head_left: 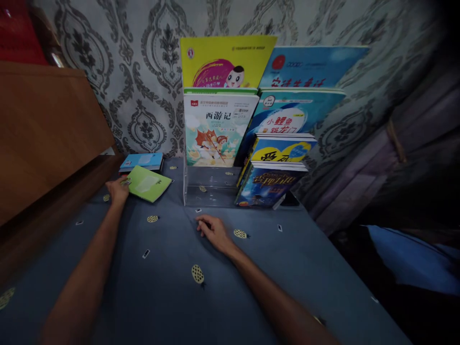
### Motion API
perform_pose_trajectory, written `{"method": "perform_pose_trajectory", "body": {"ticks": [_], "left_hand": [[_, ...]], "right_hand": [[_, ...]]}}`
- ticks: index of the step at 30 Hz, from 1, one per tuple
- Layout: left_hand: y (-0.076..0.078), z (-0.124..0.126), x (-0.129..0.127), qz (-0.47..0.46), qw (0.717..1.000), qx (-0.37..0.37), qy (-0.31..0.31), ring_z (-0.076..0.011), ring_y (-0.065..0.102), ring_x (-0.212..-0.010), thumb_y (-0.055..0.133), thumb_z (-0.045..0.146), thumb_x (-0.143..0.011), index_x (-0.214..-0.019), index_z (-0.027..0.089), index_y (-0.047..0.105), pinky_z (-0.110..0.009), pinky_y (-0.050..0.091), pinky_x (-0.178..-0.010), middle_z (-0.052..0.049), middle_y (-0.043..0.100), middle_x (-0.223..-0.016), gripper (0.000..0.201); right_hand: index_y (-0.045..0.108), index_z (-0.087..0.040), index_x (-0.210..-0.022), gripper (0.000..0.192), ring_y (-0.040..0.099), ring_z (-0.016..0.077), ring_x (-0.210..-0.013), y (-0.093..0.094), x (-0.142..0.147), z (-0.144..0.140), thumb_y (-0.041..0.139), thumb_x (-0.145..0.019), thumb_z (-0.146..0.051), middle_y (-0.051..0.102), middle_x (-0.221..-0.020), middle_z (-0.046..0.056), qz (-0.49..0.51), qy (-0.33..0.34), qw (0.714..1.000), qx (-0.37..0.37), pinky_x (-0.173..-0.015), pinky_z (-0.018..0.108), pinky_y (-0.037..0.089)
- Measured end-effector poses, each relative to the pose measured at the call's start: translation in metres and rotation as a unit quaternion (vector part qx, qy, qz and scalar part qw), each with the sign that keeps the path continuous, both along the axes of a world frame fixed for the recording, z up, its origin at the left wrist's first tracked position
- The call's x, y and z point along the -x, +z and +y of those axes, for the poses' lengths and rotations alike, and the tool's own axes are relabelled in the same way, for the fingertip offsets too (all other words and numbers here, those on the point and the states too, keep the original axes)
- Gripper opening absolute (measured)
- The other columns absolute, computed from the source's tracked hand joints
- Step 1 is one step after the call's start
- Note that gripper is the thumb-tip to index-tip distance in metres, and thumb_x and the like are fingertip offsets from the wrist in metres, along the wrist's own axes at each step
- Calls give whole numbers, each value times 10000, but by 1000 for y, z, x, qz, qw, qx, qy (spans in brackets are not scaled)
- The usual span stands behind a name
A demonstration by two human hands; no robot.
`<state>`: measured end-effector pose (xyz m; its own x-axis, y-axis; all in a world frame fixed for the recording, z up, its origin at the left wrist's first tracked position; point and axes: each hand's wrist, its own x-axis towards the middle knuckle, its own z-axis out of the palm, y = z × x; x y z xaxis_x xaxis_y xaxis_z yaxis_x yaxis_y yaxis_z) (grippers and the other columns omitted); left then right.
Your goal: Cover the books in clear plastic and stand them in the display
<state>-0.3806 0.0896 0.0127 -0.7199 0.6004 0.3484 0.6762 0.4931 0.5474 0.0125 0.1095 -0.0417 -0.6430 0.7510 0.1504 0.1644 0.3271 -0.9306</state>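
One green booklet, long axis slanting right, left hand pinching its corner

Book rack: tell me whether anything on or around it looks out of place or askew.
The clear rack has empty front slots on its left side, while the right side is full. Two thin books lie loose on the cloth: a green one, skewed, under the left hand, and a blue one behind it.
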Motion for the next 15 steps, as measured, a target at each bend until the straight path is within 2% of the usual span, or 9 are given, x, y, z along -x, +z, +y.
{"method": "perform_pose_trajectory", "body": {"ticks": [4, 7, 10, 12, 15], "left_hand": [[-15, -40, -19, 17, 999, -3, 26, -354, 510, -1202, 500, 161, -786, -1154, 103, 687, -497, 457, -1025, -161, 680, -998, 417], [-26, -80, -29, 47, 999, -4, -3, -341, 524, -1198, 518, 212, -789, -1183, 146, 670, -485, 481, -1020, -136, 671, -1022, 428], [-29, -113, -31, 66, 997, 27, -24, -324, 581, -1108, 525, 314, -813, -1171, 168, 670, -461, 519, -964, -124, 649, -1003, 414], [-23, -120, -30, 95, 993, 57, -44, -319, 602, -1057, 483, 362, -845, -1145, 176, 681, -461, 525, -941, -127, 645, -1009, 405], [-10, -101, -35, 142, 980, 92, -100, -312, 591, -1120, 402, 366, -905, -1139, 175, 689, -465, 485, -1006, -137, 665, -1108, 416]], "right_hand": [[711, -179, -1044, 256, 623, 114, -568, 1, 0, 1, 506, -905, -241, 694, -747, -1, 20, 6, 1000, 7, -582, 228, 471], [709, -180, -1022, 239, 621, 110, -558, 0, 0, 2, 511, -896, -228, 698, -741, -3, 29, 7, 1000, 5, -566, 220, 466], [710, -183, -1031, 246, 625, 109, -550, 0, 1, 2, 509, -896, -224, 700, -733, -6, 21, 6, 1000, -2, -558, 217, 461], [710, -184, -1041, 254, 630, 109, -551, -1, 1, 3, 504, -898, -226, 701, -732, -7, 14, 5, 1000, -7, -566, 219, 463], [709, -182, -1044, 256, 636, 110, -559, 0, 1, 3, 503, -899, -228, 703, -739, -6, 11, 7, 1000, -13, -582, 222, 471]]}}
